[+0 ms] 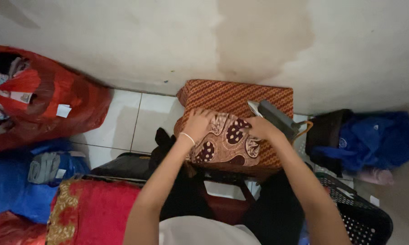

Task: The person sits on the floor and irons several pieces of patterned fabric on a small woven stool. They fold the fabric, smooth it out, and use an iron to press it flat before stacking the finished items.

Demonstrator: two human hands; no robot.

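Head view, looking straight down: a person's two bare hands work on a folded batik cloth (225,143), brown with large cream and maroon motifs, that lies on a padded surface (234,97) covered in a red-brown striped batik print and pushed up against a pale, stained wall (258,41). The left hand (197,122), a thin white bracelet (187,138) at its wrist, rests flat with fingers spread on the cloth's upper left part. The right hand (260,127) lies on the cloth's upper right edge, fingers curled down over it; whether it pinches the fabric cannot be told. Just beyond the right hand, a grey clothes iron (272,115) sits on the padded surface, its metal sole tilted up. To the left, a red plastic bag (50,100) stuffed with clothes sits on the white tiled floor (136,120), with a blue bag (14,186) and a red gold-trimmed fabric (95,204) nearer the person. At right, a heap of blue garments (372,140) lies above a black perforated laundry basket (363,213).
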